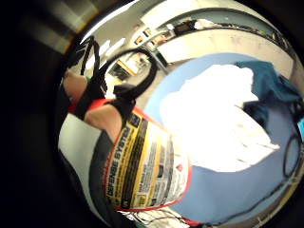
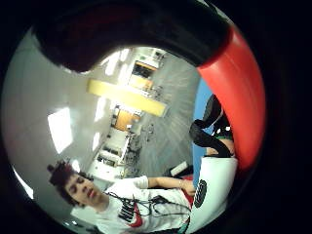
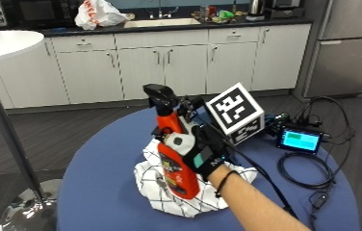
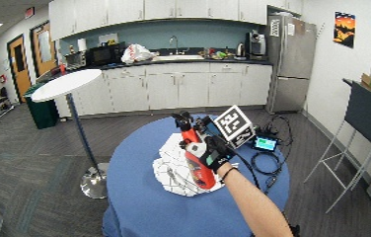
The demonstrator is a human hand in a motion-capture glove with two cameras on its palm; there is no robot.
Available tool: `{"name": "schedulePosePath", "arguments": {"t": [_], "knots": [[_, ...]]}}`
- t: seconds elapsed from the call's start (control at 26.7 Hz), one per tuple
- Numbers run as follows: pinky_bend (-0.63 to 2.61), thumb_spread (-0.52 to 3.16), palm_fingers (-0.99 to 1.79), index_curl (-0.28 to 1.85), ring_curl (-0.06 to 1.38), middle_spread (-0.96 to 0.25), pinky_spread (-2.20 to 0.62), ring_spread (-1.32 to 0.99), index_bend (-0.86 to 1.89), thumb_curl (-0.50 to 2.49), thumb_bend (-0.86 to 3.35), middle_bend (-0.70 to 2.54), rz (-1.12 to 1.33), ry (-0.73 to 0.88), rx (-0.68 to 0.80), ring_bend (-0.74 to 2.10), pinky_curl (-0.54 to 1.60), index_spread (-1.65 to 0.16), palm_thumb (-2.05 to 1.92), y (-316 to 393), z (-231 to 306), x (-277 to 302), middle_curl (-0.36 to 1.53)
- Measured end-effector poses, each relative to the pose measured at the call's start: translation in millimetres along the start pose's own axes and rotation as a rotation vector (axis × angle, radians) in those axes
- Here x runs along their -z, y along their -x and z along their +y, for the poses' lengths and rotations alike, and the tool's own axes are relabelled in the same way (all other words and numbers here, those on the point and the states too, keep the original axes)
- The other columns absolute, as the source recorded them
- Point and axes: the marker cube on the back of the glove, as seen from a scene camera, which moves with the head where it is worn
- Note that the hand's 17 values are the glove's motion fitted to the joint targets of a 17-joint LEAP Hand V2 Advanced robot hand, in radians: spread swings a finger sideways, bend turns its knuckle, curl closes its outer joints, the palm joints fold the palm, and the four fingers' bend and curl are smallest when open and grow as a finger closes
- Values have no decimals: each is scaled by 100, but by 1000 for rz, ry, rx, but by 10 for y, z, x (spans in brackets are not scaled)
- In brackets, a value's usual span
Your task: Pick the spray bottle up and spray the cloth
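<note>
We see the gloved right hand (image 3: pixel 201 150) clamped on the red spray bottle (image 3: pixel 176 163) — label reading "DEFENSE SYSTEM" — above the checked cloth (image 3: pixel 168 204) mid-table (image 3: pixel 104 192).

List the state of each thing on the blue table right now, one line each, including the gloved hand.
Spray bottle: held over the cloth, tilted, nozzle uppermost.
Cloth: crumpled on the blue table, under the bottle.
Right hand: fingers curled round the bottle's neck.
Small screen: lit, lying on the table with cables.
</note>
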Motion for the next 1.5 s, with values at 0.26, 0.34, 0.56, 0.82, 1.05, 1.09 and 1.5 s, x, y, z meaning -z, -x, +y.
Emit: {"name": "schedulePosePath", "arguments": {"t": [0.26, 0.34, 0.56, 0.82, 1.05, 1.09, 1.5], "knots": [[54, 82, 87, 9, 42, -11, 13, -12, 6, 71, -1, 56, -98, -40, 108, 64, 32, -29, 103, -58, 51, -777, 49], [53, 83, 88, 9, 42, -12, 12, -12, 6, 71, -1, 56, -80, -12, 99, 64, 31, -30, 103, -128, 139, -997, 49], [52, 85, 89, 10, 42, -12, 8, -13, 6, 71, -1, 56, -55, 97, 89, 64, 31, -30, 104, -327, 413, -1688, 49], [52, 88, 90, 10, 43, -12, 6, -14, 5, 70, -2, 55, -27, 161, 114, 65, 31, -30, 103, -290, 447, -1860, 48], [52, 90, 88, 11, 43, -12, 5, -14, 7, 68, -3, 51, -5, 216, 100, 64, 32, -30, 101, -299, 428, -1815, 47], [53, 92, 83, 11, 43, -12, 5, -14, 8, 68, -2, 47, -5, 229, 100, 62, 32, -30, 100, -306, 445, -1794, 46], [53, 105, 77, 19, 37, -9, 8, -10, 18, 62, -2, 35, 78, 297, 293, 44, 32, -30, 93, 35, 302, -1661, 42]]}}
